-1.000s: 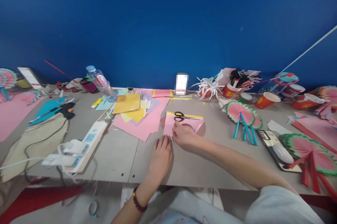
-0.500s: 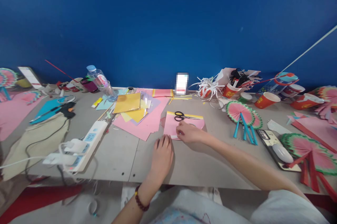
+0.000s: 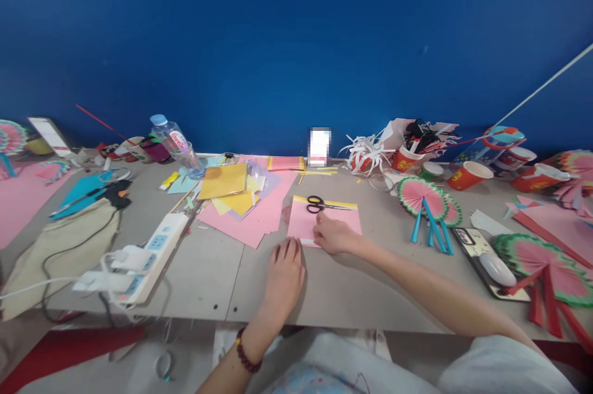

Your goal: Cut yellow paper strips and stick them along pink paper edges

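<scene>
A pink sheet of paper (image 3: pixel 301 221) with a yellow band along its far edge lies in front of me. Black-handled scissors (image 3: pixel 327 204) rest across its upper part. My left hand (image 3: pixel 286 270) is flat, fingers stretched out, with its fingertips at the sheet's near left corner. Over the near edge, my right hand (image 3: pixel 336 235) is closed, its curled fingers down on the paper. A roll of tape in it is hidden by the hand now; its rim showed earlier. Between the hands a whitish strip (image 3: pixel 306 242) runs along the near edge.
Coloured papers (image 3: pixel 250 230) and a power strip (image 3: pixel 157 258) lie to the left, below a leaning bottle (image 3: pixel 178 144). Folded paper fans (image 3: pixel 424 199), a phone with a mouse (image 3: pixel 498 270) on it, and red paper cups (image 3: pixel 470 176) are on the right. A blurred screen (image 3: pixel 319 147) stands behind.
My right hand has slid rightward along the sheet's near edge, uncovering the whitish strip. The sheet's right side, raised before, now lies flatter. My left hand has hardly moved.
</scene>
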Demonstrator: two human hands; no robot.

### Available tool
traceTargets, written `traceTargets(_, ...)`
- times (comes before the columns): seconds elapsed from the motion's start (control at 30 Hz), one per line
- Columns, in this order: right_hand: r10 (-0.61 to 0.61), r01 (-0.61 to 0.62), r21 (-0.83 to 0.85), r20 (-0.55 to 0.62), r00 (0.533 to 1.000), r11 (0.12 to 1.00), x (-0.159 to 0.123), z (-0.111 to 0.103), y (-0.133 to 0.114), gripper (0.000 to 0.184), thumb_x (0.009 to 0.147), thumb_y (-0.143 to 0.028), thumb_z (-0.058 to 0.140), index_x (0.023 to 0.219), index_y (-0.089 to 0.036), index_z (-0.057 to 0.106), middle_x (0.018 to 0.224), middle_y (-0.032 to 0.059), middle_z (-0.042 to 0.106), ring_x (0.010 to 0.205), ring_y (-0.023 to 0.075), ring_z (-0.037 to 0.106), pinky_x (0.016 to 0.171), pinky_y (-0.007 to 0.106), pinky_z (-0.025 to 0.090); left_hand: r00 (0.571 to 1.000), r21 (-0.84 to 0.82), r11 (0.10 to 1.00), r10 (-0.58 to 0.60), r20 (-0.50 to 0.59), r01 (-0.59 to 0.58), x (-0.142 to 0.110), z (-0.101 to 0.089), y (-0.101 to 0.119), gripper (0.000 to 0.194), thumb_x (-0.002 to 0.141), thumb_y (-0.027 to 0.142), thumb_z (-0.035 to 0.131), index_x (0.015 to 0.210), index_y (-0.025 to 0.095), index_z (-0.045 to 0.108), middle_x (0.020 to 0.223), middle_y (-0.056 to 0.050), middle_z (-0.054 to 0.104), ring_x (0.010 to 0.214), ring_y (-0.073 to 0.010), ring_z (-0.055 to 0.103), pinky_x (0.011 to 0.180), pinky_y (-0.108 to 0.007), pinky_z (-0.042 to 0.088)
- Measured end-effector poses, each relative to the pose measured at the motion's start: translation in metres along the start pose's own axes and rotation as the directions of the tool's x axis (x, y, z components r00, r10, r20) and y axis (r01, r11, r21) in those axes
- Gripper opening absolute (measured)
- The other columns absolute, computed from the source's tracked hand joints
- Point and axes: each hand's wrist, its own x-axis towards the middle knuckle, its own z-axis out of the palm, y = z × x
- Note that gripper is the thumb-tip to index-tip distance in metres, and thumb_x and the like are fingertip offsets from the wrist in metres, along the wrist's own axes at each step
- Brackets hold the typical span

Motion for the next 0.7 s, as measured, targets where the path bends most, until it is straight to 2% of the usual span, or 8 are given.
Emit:
traceTargets(0.47, -0.008, 0.01, -0.036, 0.051, 0.999, 0.999, 0.0036, -0.0097, -0.0056, 0.024, 0.085, -0.028, 0.049, 0.087, -0.017, 0.071, 0.123, 0.0123, 0.051, 0.082, 0.0206, 0.063, 0.062, 0.028, 0.039, 1.0, 0.002, 1.0, -0.015, 0.023, 0.015, 0.0015, -0.0029, 0.0012, 0.049, 0.088, 0.011, 0.038, 0.136, 0.009, 0.044, 0.129, -0.015, 0.055, 0.122, -0.0265, 0.047, 0.1, -0.045, 0.038)
traceTargets(0.6, -0.017, 0.018, -0.027, 0.041, 0.999, 0.999, 0.004, -0.0088, -0.0042, 0.025, 0.086, -0.03, 0.05, 0.086, -0.018, 0.072, 0.121, 0.012, 0.051, 0.081, 0.0196, 0.063, 0.063, 0.027, 0.04, 1.0, -0.012, 1.0, -0.028, -0.008, 0.028, 0.0033, -0.0063, 0.0049, 0.05, 0.09, 0.015, 0.038, 0.14, 0.015, 0.04, 0.126, -0.014, 0.056, 0.119, -0.0264, 0.048, 0.097, -0.045, 0.039)
traceTargets(0.7, -0.024, 0.024, -0.018, 0.043, 0.999, 1.0, 0.0047, -0.0081, -0.0015, 0.025, 0.086, -0.031, 0.049, 0.086, -0.018, 0.072, 0.119, 0.0111, 0.052, 0.081, 0.019, 0.063, 0.063, 0.027, 0.04, 0.999, -0.003, 0.999, -0.039, -0.001, 0.039, 0.0048, -0.0092, 0.0078, 0.048, 0.091, 0.021, 0.041, 0.138, 0.017, 0.043, 0.125, -0.014, 0.055, 0.116, -0.0286, 0.048, 0.095, -0.047, 0.04)
